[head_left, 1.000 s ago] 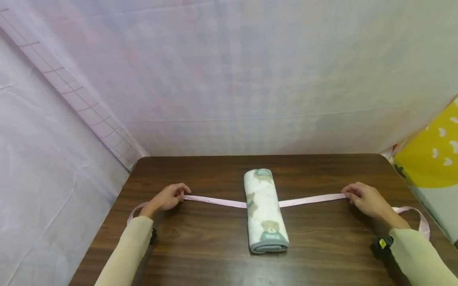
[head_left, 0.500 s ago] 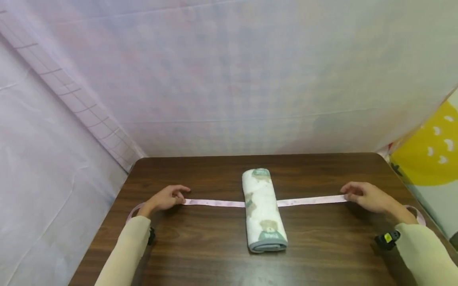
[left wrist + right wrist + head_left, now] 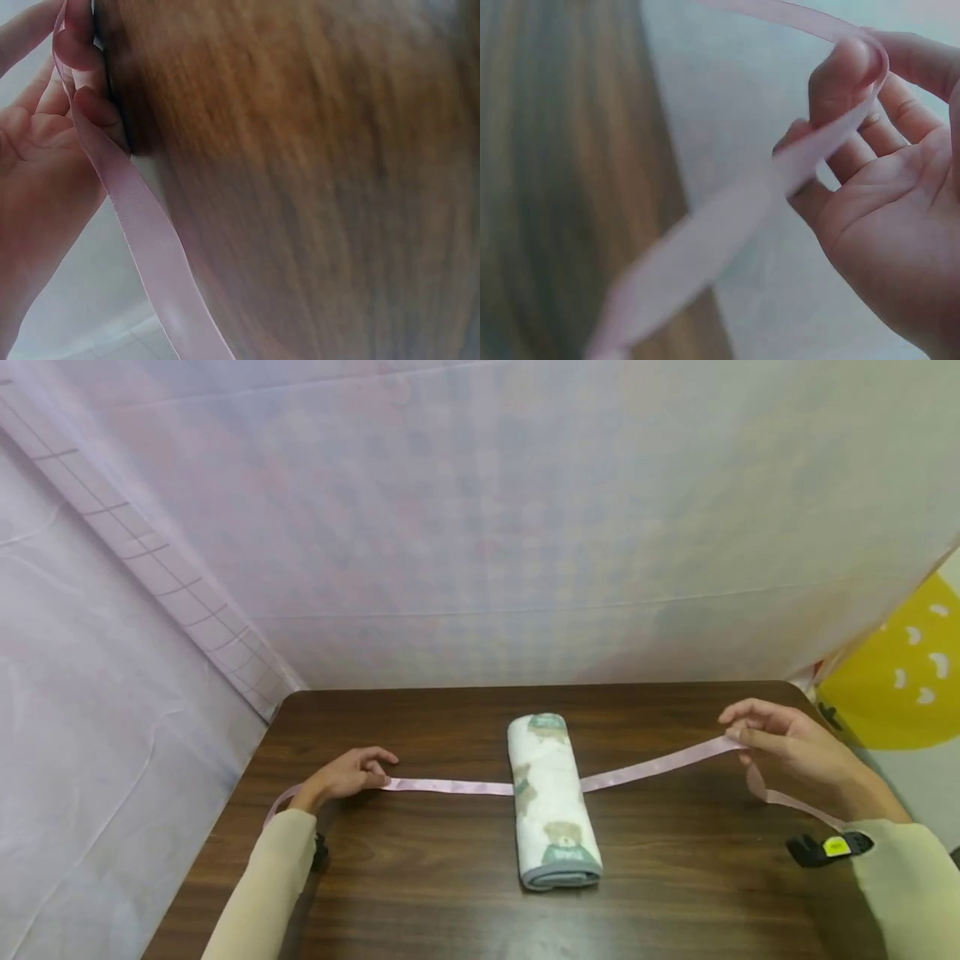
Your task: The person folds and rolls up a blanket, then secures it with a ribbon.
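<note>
A rolled white towel (image 3: pixel 551 802) with bear prints and a grey edge lies lengthwise near the middle of the table. Crosswise beneath it runs a pink ribbon (image 3: pixel 457 787), coming out on both sides. On the left, my left hand (image 3: pixel 347 774) pinches the ribbon low over the tabletop; its tail (image 3: pixel 161 262) hangs past the palm in the left wrist view. My right hand (image 3: pixel 798 745) pinches the other side, raised above the table, so that stretch slants up from the towel. Behind the right fingers a loose tail (image 3: pixel 705 247) curves down. The ribbon under the towel is hidden.
The brown wooden table (image 3: pixel 420 893) meets a pale hanging sheet (image 3: pixel 510 568) at its back edge. White sheeting (image 3: pixel 97 760) hangs along the left side. At the right is a yellow printed shape (image 3: pixel 900 685).
My right hand has risen with its side of the ribbon, which now slopes upward instead of lying nearly flat. The left hand and the towel have stayed nearly in place.
</note>
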Available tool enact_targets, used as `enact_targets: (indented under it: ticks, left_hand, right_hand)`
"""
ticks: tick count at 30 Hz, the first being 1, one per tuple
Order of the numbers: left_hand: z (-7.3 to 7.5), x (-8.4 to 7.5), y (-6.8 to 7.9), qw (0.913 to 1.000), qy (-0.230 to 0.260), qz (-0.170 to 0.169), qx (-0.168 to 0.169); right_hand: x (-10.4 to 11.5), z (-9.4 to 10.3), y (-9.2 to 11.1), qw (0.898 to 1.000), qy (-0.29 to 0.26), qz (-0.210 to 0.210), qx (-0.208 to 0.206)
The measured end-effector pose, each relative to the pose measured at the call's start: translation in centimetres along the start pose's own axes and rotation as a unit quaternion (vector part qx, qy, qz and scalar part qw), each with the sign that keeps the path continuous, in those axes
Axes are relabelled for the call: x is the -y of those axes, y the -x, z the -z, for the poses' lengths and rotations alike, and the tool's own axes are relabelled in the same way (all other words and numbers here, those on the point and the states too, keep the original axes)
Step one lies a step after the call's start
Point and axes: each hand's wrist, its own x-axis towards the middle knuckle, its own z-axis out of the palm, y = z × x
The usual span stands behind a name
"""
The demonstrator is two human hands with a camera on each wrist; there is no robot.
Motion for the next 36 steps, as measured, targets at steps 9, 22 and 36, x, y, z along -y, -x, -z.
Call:
enact_targets:
  ticks: [9, 22, 36]
  left_hand:
    - [-0.2, -0.2, -0.1, 0.9999, 0.014, 0.01, -0.002]
    - [-0.2, -0.3, -0.1, 0.9998, 0.021, 0.002, -0.005]
    - [-0.3, -0.2, -0.1, 0.9998, 0.011, 0.012, -0.014]
  right_hand:
    - [3.5, -3.5, -3.0, 0.988, 0.015, 0.136, 0.077]
    - [7.9, -10.3, -7.0, 0.975, 0.057, 0.163, 0.14]
    - [9.2, -17.0, -11.3, 0.978, 0.036, 0.096, 0.182]
